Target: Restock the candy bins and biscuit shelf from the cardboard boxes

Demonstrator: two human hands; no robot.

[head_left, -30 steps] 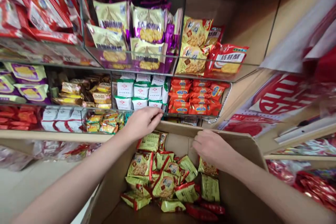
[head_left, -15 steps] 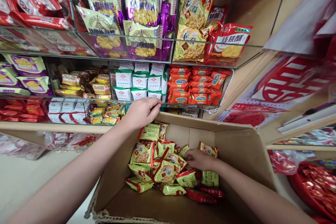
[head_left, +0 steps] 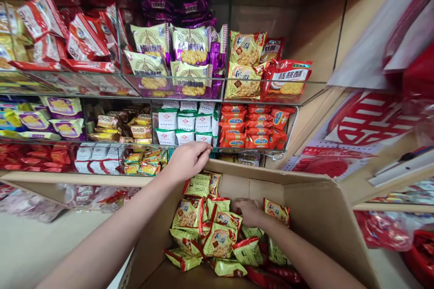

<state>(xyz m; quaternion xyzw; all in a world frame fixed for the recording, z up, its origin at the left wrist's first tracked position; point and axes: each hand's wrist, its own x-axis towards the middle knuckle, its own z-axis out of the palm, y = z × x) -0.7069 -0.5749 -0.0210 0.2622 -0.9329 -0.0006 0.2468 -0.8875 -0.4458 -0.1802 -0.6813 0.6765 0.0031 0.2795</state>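
Note:
My left hand (head_left: 191, 159) is closed on the far edge of a cardboard box (head_left: 315, 198), near its back left corner. Inside the box lie several yellow and red snack packets (head_left: 220, 240), with dark red packets (head_left: 267, 277) toward the near side. My right hand (head_left: 247, 211) reaches down into the box among the yellow packets, right of the middle of the pile. Its fingers are blurred and partly hidden, so what they hold, if anything, does not show.
Behind the box stands a shelf with glass fronts (head_left: 190, 99), holding white-green packets (head_left: 186, 122), orange packets (head_left: 233, 126) and yellow and red packets (head_left: 246, 81). Red and white decorations (head_left: 366, 117) hang at the right. A red basin (head_left: 420, 253) stands lower right.
The view has tilted up, so the shelf and box sit lower in it. My right hand has shifted slightly left and away from me within the box. My left hand stays on the box edge.

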